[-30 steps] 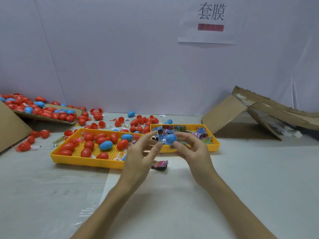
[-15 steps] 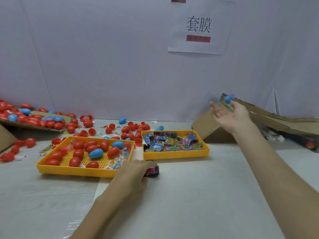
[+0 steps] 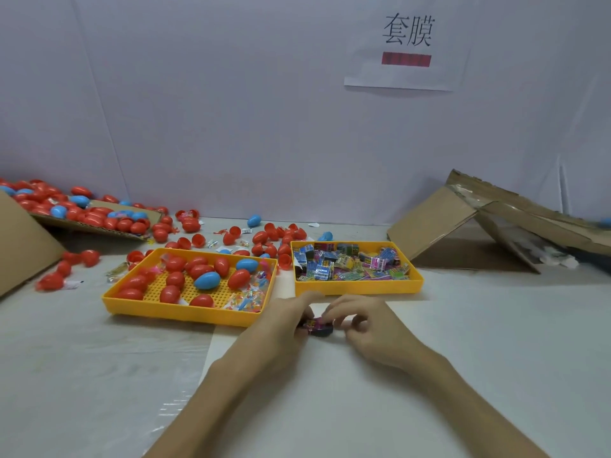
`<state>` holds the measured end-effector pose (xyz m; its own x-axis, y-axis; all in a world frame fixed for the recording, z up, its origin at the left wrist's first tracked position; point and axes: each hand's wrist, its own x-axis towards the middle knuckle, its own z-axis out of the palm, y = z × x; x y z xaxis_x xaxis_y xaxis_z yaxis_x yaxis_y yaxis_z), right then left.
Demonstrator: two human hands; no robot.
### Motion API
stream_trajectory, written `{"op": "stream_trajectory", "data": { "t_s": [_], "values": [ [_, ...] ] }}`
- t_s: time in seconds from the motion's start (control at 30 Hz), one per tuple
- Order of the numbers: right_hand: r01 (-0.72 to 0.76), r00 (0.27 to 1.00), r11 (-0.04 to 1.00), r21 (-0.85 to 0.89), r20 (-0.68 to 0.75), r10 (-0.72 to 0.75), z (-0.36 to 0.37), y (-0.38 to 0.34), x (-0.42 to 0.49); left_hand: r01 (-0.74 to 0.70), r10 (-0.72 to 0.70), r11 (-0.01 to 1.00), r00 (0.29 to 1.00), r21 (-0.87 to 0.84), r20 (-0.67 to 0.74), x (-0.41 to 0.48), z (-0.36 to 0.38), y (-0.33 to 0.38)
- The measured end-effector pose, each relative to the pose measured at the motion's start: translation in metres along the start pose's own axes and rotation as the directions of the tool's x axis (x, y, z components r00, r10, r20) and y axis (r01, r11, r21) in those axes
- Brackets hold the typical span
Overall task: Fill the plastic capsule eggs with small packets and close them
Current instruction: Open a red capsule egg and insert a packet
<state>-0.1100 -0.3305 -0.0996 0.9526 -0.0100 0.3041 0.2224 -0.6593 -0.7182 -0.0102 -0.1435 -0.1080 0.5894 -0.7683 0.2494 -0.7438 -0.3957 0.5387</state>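
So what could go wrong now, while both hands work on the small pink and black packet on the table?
1. The small pink and black packet is pinched by fingertips of the left hand and right hand; it may slip or tear.
2. The left forearm lies close to the yellow plastic tray of eggs; reaching could nudge it.
3. Loose red plastic eggs behind the trays might roll away.

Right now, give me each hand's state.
Left hand: closed, pinching the pink packet.
Right hand: closed, pinching the same packet.
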Motion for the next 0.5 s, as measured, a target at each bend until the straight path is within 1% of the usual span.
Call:
{"op": "stream_trajectory", "data": {
  "t_s": [0.17, 0.37, 0.5],
  "values": [
    [0.020, 0.999, 1.000, -0.017, -0.032, -0.021, -0.0007, 0.0048, -0.0008, 0.060, -0.060, 0.998, 0.998, -0.029, 0.016, 0.0035, -0.0004, -0.0031],
    [0.026, 0.996, 0.999, -0.024, -0.081, -0.027, -0.0026, 0.0031, 0.0012, 0.066, -0.066, 0.997, 0.998, -0.040, -0.009, 0.0008, -0.0027, 0.0001],
    [0.031, 0.996, 0.999, -0.014, -0.081, -0.032, -0.0070, 0.0023, 0.0000, 0.073, -0.073, 0.997, 0.997, -0.037, 0.000, 0.0001, -0.0038, 0.0034]
  ]
}}
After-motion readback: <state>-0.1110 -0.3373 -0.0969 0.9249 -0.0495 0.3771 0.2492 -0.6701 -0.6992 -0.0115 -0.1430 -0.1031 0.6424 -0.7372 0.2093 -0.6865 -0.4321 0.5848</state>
